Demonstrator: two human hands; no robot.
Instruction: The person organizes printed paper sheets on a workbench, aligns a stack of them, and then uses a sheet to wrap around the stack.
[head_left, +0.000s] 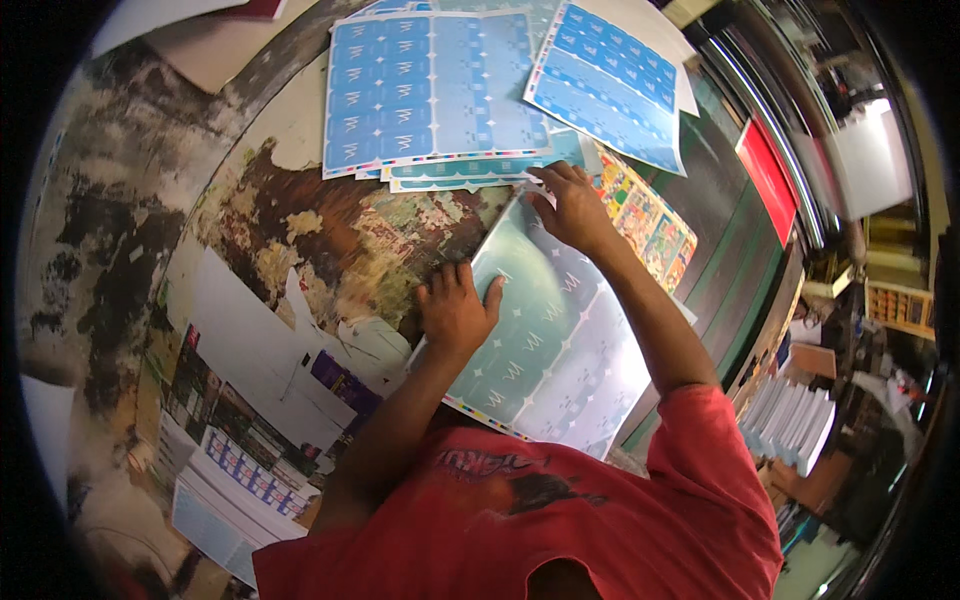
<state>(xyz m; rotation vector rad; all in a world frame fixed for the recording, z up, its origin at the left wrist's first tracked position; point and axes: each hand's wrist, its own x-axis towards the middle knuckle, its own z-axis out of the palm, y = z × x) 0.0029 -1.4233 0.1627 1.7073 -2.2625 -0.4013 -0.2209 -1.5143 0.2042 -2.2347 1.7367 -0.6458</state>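
A glossy green-and-grey printed sheet with rows of pale marks lies in front of me, slightly bowed. My left hand rests at its left edge, fingers spread and thumb apart on the print. At the sheet's far corner, my right hand has its fingers and thumb bent together around the edge. Just beyond lie a stack of blue printed sheets and a teal printed sheet poking out beneath. Another blue sheet overlaps them at an angle. Under my right forearm shows a colourful illustrated sheet.
The worn, paint-stained table extends to the left. White paper scraps and stacked printed sheets lie at lower left. A red sheet sits by machine rollers at right. Lower right, a paper stack stands beside the table.
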